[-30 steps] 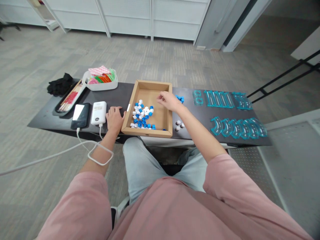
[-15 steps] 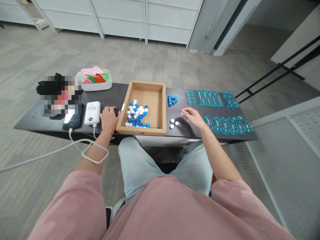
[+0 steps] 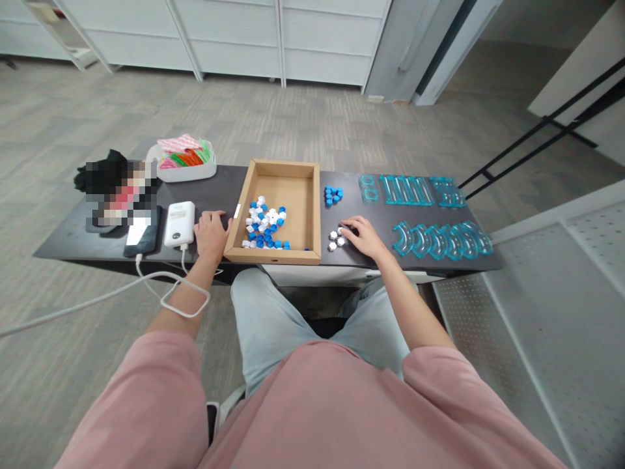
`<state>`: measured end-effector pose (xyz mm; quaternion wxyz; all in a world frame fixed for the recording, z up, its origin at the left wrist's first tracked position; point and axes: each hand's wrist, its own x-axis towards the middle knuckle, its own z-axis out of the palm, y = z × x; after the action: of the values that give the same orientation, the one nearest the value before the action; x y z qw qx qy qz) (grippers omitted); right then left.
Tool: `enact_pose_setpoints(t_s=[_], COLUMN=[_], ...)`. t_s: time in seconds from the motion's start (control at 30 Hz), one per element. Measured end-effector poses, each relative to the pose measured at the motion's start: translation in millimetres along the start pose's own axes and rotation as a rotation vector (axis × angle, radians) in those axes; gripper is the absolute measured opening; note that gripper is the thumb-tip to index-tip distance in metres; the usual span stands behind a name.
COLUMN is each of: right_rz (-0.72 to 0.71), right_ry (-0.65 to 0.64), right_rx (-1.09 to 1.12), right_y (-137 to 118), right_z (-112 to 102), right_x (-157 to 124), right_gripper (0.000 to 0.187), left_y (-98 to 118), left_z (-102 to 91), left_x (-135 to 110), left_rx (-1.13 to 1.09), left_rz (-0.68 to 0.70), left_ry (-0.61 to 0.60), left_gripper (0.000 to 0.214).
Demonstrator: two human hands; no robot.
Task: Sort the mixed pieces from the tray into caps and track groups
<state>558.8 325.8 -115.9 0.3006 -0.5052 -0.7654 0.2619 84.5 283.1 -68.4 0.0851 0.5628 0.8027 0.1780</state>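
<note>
My right hand (image 3: 361, 237) is over the table with its fingertips pinched at a small white hexagonal block (image 3: 340, 230). That block sits at the back of a small cluster of white hexagonal blocks (image 3: 333, 246) on the dark tabletop. Behind them a group of blue blocks (image 3: 333, 195) stands close together. My left hand (image 3: 211, 234) lies flat on the table, fingers apart, holding nothing, beside the left wall of a cardboard box (image 3: 316, 215). Loose white and blue blocks (image 3: 263, 225) are heaped in the near left part of the box.
Clear teal plastic track pieces (image 3: 407, 190) lie in rows at the right, with curved ones (image 3: 437, 241) nearer me. Left of my left hand are a white power bank (image 3: 180, 225), a dark phone (image 3: 142, 231) and cables. A white basket (image 3: 188, 172) holds colourful strips.
My right hand has moved left and slightly down, bringing a white block from the right to the cluster of white blocks. My left hand has stayed in place.
</note>
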Motion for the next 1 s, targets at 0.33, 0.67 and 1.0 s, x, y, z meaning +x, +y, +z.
enact_pose_setpoints(t_s=[0.33, 0.67, 1.0], right_rz=[-0.037, 0.032, 0.040], right_ry=[-0.119, 0.066, 0.139], right_rx=[-0.160, -0.038, 0.098], right_y=[-33.0, -36.5, -30.3], right_z=[22.6, 26.1, 25.3], right_x=[-27.6, -29.0, -25.9], right_gripper=[0.072, 0.067, 0.051], left_y=[-1.7, -5.0, 35.6], left_z=[8.0, 8.1, -23.6], left_x=[3.8, 2.1, 8.8], left_rx=[0.165, 0.035, -0.223], left_rz=[0.012, 0.035, 0.217], left_ry=[-0.009, 0.041, 0.237], left_gripper=[0.046, 0.038, 0.028])
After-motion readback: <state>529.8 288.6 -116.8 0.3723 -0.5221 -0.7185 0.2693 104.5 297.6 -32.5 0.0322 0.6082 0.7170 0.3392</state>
